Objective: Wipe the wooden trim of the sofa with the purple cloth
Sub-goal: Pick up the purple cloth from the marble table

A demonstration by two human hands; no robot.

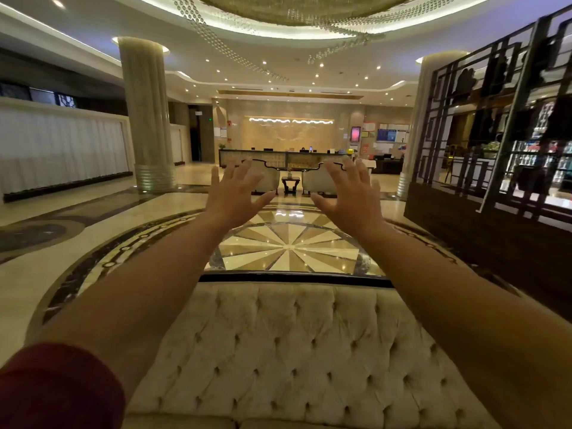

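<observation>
Both arms stretched forward, left hand point(232, 196) and right hand point(344, 193) with fingers spread and released, grasping nothing, raised beyond dark wooden trim point(294, 277) topping near tufted sofa point(294, 351)

I am standing in a hotel lobby, a large one, with a long reception desk point(284, 157) at the far wall under a lit wavy sign and small monitors along its top. A crystal chandelier point(297, 13) hangs from the round lit ceiling, tall ribbed columns point(145, 113) rise on both sides, and the polished marble floor carries a sunburst medallion point(291, 247). In front of me is a tufted cream sofa point(297, 351) with dark wooden trim point(294, 277), two matching armchairs point(266, 178) face the desk, and a dark lattice screen point(483, 119) closes off the right.
</observation>
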